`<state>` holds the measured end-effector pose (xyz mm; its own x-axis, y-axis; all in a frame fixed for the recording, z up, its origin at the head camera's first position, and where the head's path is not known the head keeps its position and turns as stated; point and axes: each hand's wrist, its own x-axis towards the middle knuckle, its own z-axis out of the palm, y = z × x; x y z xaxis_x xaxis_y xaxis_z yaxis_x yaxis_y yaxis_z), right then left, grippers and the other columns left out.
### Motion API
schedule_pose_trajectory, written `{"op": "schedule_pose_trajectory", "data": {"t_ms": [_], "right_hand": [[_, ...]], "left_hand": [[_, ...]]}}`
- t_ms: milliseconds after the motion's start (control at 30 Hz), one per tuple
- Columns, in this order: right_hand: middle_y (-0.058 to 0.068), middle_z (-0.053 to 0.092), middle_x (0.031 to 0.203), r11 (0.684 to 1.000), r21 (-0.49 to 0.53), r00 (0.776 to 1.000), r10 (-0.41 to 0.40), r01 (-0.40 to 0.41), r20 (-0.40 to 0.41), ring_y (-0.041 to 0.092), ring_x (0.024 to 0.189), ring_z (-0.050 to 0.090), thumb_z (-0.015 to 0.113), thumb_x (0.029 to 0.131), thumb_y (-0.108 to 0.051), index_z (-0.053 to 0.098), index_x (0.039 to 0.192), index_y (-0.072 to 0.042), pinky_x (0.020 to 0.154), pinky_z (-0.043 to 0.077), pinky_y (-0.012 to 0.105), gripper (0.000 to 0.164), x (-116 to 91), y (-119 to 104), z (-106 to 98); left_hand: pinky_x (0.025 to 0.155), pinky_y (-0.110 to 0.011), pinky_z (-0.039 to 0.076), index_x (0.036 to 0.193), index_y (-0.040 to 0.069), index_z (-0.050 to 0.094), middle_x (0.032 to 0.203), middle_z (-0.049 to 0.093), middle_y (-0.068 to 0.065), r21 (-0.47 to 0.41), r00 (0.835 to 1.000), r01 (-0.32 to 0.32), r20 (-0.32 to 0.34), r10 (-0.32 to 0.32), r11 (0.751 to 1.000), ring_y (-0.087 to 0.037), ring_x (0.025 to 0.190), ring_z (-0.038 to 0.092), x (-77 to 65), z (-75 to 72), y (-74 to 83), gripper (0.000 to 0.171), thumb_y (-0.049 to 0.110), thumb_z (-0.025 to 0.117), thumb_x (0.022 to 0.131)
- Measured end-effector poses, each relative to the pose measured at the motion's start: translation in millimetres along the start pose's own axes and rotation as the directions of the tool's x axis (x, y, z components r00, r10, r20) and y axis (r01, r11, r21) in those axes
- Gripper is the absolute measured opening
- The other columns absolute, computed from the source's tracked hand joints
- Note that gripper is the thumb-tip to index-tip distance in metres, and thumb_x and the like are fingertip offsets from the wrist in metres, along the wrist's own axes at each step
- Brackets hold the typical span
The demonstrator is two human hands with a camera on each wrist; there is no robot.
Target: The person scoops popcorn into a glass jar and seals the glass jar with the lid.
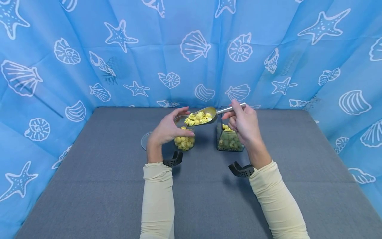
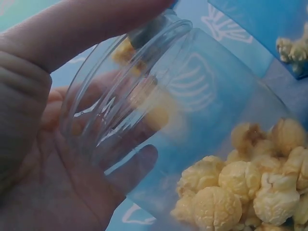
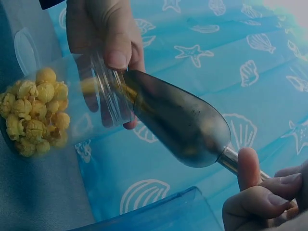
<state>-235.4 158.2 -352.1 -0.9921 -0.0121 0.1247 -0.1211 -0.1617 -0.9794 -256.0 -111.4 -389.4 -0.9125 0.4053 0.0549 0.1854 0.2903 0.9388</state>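
My left hand (image 1: 170, 127) holds a round clear jar (image 1: 180, 123) about its threaded neck, thumb on the near side and fingers behind. Popcorn (image 2: 231, 187) fills the jar's lower part, and one blurred piece (image 2: 159, 110) is inside near the neck. A metal scoop (image 3: 178, 120) heaped with popcorn (image 1: 198, 118) has its front lip at the jar's mouth. My right hand (image 1: 246, 122) grips the scoop's handle (image 1: 231, 109), which slants up to the right. Beneath that hand stands a square clear container (image 1: 229, 142) with more popcorn in it.
A round clear lid (image 1: 144, 141) lies on the grey tabletop (image 1: 203, 199) left of the jar, partly behind my left hand. A blue curtain (image 1: 191, 49) with shell and starfish prints hangs along the table's back and sides.
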Motion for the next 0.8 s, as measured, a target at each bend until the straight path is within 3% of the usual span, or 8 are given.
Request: {"op": "schedule_pose_trajectory", "data": {"t_ms": [167,400,600,800], "right_hand": [[-0.004,0.068,0.063,0.984,-0.139,0.991,-0.123,0.115,-0.049,0.006,0.036,0.032,0.054,0.105,-0.04,0.058,0.1,-0.008,0.037,0.028,0.024,0.032,-8.7,-6.7,6.8],[-0.01,0.069,0.066,0.897,-0.35,0.954,-0.299,0.27,-0.031,0.007,0.04,0.038,0.061,0.103,-0.036,0.063,0.104,-0.012,0.039,0.03,0.024,0.024,-22.3,-18.3,16.9],[-0.014,0.068,0.066,0.866,-0.411,0.946,-0.323,0.284,-0.027,0.006,0.041,0.037,0.063,0.102,-0.033,0.064,0.102,-0.015,0.04,0.029,0.024,0.018,-26.8,-22.6,18.8],[-0.014,0.068,0.068,0.849,-0.463,0.951,-0.305,0.253,-0.04,0.008,0.043,0.039,0.063,0.102,-0.038,0.064,0.106,-0.012,0.042,0.031,0.025,0.026,-25.5,-21.2,18.0]], "left_hand": [[0.121,-0.048,0.036,0.158,0.022,0.036,0.153,0.051,0.001,-0.008,1.0,0.008,0.002,-0.008,1.0,-0.022,0.146,0.045,0.4,0.5,-1.1,0.096,0.018,0.09,0.079],[0.117,-0.051,0.04,0.158,0.023,0.036,0.154,0.051,0.0,0.015,1.0,0.026,-0.01,-0.026,1.0,-0.021,0.146,0.044,0.4,1.3,-1.4,0.094,0.019,0.088,0.08],[0.115,-0.054,0.042,0.159,0.023,0.035,0.157,0.048,-0.006,0.008,1.0,0.025,-0.01,-0.025,1.0,-0.022,0.148,0.042,0.2,1.2,-1.0,0.093,0.017,0.087,0.082],[0.116,-0.052,0.041,0.159,0.024,0.035,0.155,0.05,-0.002,0.025,1.0,0.025,-0.011,-0.025,0.999,-0.021,0.147,0.043,-0.8,0.7,-0.3,0.095,0.022,0.089,0.08]]}}
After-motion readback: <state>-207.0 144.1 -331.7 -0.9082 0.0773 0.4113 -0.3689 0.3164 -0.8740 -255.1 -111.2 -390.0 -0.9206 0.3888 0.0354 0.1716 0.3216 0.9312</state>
